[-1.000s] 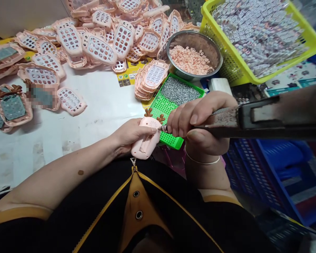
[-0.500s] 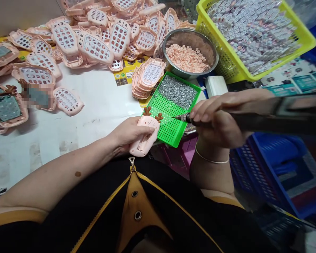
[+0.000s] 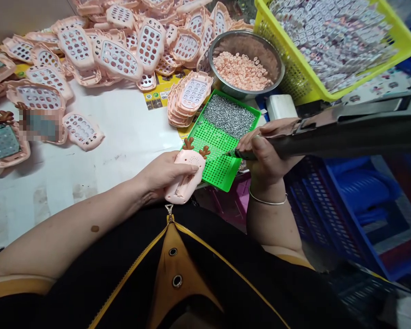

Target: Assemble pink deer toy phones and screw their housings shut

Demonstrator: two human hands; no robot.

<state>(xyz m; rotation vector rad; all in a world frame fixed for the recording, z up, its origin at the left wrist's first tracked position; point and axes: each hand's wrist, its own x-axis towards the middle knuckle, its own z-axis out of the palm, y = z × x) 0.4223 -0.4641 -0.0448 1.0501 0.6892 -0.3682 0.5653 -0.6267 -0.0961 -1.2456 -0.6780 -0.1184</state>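
My left hand is closed around a pink toy phone with brown antlers, its back facing up and my thumb pressed across it. Screw holes and a speaker grille show on that back. My right hand grips a dark electric screwdriver, whose bit points left over a green perforated tray. The bit's tip is a short way right of the antlers, apart from the phone. Small silver screws lie heaped in the tray's far half. Whether a screw sits on the bit is too small to tell.
Behind the tray stand a steel bowl of small pink parts and a yellow basket full of white keypad pieces. Stacked pink phone shells adjoin the tray. More shells pile up at the back left. Blue crates stand at the right.
The screwdriver's body and my right hand have turned slightly, with the bit still over the tray. My left hand keeps its hold on the toy phone. The whole view has shifted a little.
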